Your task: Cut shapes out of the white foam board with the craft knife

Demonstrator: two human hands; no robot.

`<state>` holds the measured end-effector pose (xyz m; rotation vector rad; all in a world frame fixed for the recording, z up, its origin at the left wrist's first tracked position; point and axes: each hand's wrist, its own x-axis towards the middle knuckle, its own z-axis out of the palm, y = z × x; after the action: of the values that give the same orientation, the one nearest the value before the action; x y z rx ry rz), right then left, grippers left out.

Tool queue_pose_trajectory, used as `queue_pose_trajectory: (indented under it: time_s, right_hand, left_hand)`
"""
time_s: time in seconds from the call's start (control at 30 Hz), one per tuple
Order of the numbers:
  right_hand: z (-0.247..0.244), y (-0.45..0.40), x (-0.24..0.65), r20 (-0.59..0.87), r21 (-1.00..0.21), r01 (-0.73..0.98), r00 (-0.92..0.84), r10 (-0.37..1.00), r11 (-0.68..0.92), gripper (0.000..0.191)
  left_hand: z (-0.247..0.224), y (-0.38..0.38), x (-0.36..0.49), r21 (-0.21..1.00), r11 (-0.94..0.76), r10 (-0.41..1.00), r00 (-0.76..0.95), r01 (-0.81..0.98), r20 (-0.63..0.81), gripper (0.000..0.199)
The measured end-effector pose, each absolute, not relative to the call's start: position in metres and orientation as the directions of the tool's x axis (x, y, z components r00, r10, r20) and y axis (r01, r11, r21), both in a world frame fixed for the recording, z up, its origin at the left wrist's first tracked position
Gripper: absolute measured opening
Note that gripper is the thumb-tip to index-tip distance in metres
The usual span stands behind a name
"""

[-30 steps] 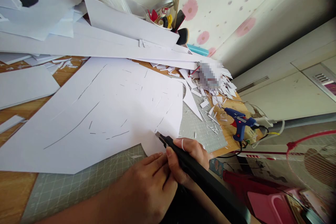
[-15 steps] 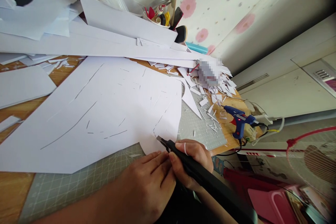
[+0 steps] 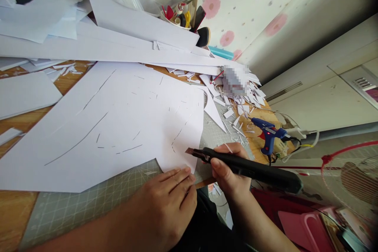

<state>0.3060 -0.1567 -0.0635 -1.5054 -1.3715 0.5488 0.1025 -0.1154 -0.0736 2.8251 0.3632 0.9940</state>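
A large white sheet [image 3: 126, 106] with several thin slits and dashed lines lies over a grey-green gridded cutting mat [image 3: 97, 204]. My left hand [image 3: 168, 201] rests palm down on the sheet's lower right corner, its fingers stretched out and lying flat. In my right hand [image 3: 232, 169] is a black utility knife [image 3: 254, 171], gripped between thumb and fingers. Its blade points left, over the sheet's lower right part, near a curved dashed line. Whether the tip touches the sheet cannot be told.
A blue glue gun [image 3: 268, 134] with a lit red light stands at the table's right edge. White scraps [image 3: 236, 114] lie behind the mat. Long white boards [image 3: 118, 45] and a cup of tools [image 3: 177, 19] are at the back. A fan [image 3: 354, 177] stands right.
My right hand has moved right and slightly up, away from my left hand, and the knife has swung to a flatter angle. My left hand stays nearly in place.
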Motion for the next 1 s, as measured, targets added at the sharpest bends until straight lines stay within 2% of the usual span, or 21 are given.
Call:
queue_pose_trajectory:
  time_s: [0.07, 0.2, 0.63, 1.0]
  right_hand:
    - [-0.063, -0.156, 0.304, 0.259, -0.886, 0.445, 0.245, 0.934, 0.129, 0.018]
    - [-0.064, -0.155, 0.296, 0.297, -0.854, 0.488, 0.175, 0.939, 0.179, 0.016]
    - [-0.070, -0.157, 0.296, 0.305, -0.835, 0.528, 0.211, 0.929, 0.154, 0.015]
    - [-0.068, -0.156, 0.295, 0.301, -0.832, 0.525, 0.158, 0.940, 0.179, 0.013]
  left_hand:
    - [-0.072, -0.115, 0.102, 0.197, -0.964, 0.262, 0.758, 0.178, 0.597, 0.038]
    - [-0.071, -0.115, 0.102, 0.205, -0.965, 0.257, 0.760, 0.165, 0.596, 0.039]
    - [-0.070, -0.113, 0.103, 0.219, -0.962, 0.265, 0.759, 0.164, 0.594, 0.037]
    - [-0.071, -0.114, 0.103, 0.229, -0.960, 0.270, 0.757, 0.162, 0.595, 0.037]
